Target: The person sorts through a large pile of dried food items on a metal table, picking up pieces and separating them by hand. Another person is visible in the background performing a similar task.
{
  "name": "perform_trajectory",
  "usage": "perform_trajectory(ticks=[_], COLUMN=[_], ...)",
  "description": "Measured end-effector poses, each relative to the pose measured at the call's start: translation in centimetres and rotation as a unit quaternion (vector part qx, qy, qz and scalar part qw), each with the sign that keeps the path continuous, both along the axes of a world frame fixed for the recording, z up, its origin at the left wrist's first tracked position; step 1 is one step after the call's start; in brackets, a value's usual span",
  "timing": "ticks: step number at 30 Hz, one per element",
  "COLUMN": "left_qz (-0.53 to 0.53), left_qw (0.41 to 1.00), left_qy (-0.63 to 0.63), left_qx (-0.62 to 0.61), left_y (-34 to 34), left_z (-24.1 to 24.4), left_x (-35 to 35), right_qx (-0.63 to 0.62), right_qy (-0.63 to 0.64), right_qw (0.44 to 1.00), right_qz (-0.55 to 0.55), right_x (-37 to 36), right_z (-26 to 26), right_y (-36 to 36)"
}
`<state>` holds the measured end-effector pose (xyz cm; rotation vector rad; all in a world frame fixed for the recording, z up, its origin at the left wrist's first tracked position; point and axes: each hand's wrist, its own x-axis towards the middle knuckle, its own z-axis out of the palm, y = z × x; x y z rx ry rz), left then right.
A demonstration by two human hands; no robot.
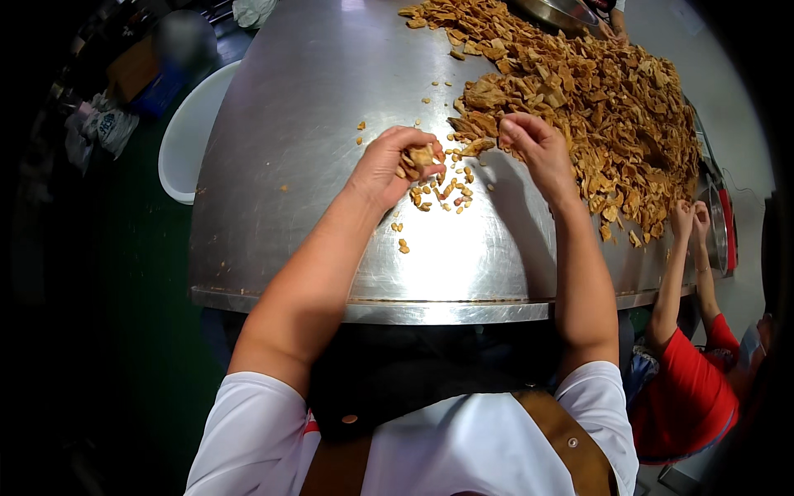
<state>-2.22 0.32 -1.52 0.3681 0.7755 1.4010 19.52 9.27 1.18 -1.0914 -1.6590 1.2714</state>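
Note:
My left hand (403, 162) is curled round several tan dried pieces (419, 156), held above the stainless steel table (298, 204). Small seed-like kernels (459, 186) lie scattered on the metal beside and below it. To the right, my right hand (536, 146) is raised at the near left edge of a large heap of brown dried food pieces (589, 111). Its thumb and forefinger are bent close together; whether something small is between them cannot be told. A few larger flakes (476, 147) lie between my two hands.
A co-worker in red (688, 397) has both hands (690, 217) at the heap's right end. Another person's hand (614, 32) is near a metal bowl (558, 12) at the far side. A white tub (192, 142) stands left of the table, whose raised front edge (434, 313) runs before me.

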Motion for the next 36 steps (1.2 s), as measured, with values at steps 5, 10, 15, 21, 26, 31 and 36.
perform_trajectory(ticks=[5, 10, 15, 21, 26, 31, 36], left_qz=[0.075, 0.005, -0.011, -0.109, -0.099, -0.02, -0.035], left_qw=[0.997, 0.998, 0.994, 0.988, 0.987, 0.969, 0.933], left_qy=[-0.026, 0.027, 0.095, 0.088, 0.122, 0.246, 0.357], left_qx=[-0.021, -0.059, -0.055, -0.072, -0.022, 0.001, 0.011], left_y=[0.0, 0.1, -0.7, -0.9, -1.1, -1.2, -2.0], left_z=[0.6, 0.2, 1.0, 0.7, 1.0, 1.2, 2.6], left_x=[-0.1, -0.3, 1.1, 1.4, 2.2, 2.1, 3.2], right_qx=[0.13, 0.309, 0.101, 0.347, 0.367, 0.095, -0.121], right_qy=[-0.139, -0.349, -0.302, -0.13, -0.095, -0.012, -0.039], right_qw=[0.982, 0.884, 0.947, 0.928, 0.924, 0.995, 0.992], right_qz=[0.014, 0.018, 0.024, 0.05, 0.054, 0.012, 0.015], right_x=[1.1, -1.0, -1.3, -2.3, -3.3, -2.7, -2.6], right_z=[-2.0, -5.3, -3.8, -1.4, -0.4, 0.8, 0.9], right_y=[1.2, 0.5, 0.0, -1.9, -3.4, -3.4, -3.4])
